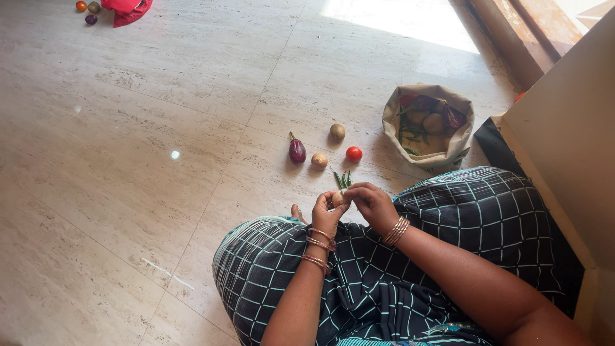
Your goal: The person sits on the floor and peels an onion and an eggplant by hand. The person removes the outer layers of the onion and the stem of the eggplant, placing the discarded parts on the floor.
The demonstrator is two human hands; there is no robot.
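I sit on a pale stone floor (147,147) in a dark checked garment. My left hand (328,211) and my right hand (371,204) meet in front of my knees, both closed on a small pale item (338,198) that I cannot identify. Just beyond my fingers lie green chillies (342,177). Farther out on the floor are a purple brinjal (297,151), a small potato (319,161), another round brownish vegetable (337,132) and a red tomato (353,154).
An open cloth bag (394,122) with vegetables stands at the right. A red cloth (128,9) and small round fruits (88,9) lie at the top left. A beige panel (564,128) and wooden frame (512,32) border the right.
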